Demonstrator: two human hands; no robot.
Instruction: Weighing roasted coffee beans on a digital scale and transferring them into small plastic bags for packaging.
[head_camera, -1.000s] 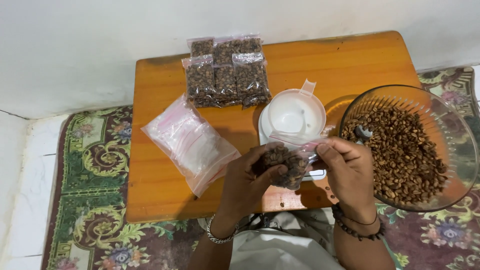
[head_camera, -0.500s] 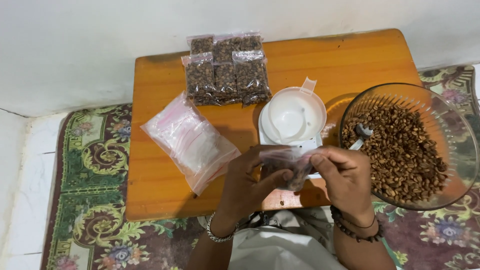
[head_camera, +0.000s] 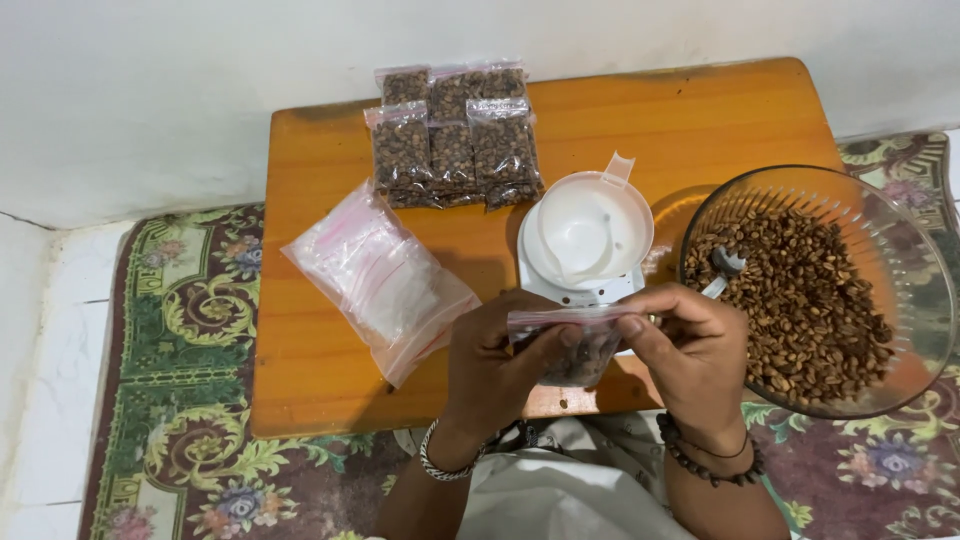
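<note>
Left hand (head_camera: 497, 367) and right hand (head_camera: 688, 352) each pinch one end of the pink zip strip of a small bag (head_camera: 578, 350) of brown beans, held level above the near edge of the surface (head_camera: 320, 400). A second ago the bag was bunched between the fingers; now its top is drawn straight, so sealing appears underway. Just beyond: white scale cup (head_camera: 585, 235); right, glass bowl (head_camera: 905, 250) of beans

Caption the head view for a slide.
Both hands pinch a small clear zip bag of brown beans over an orange wooden table.
</note>
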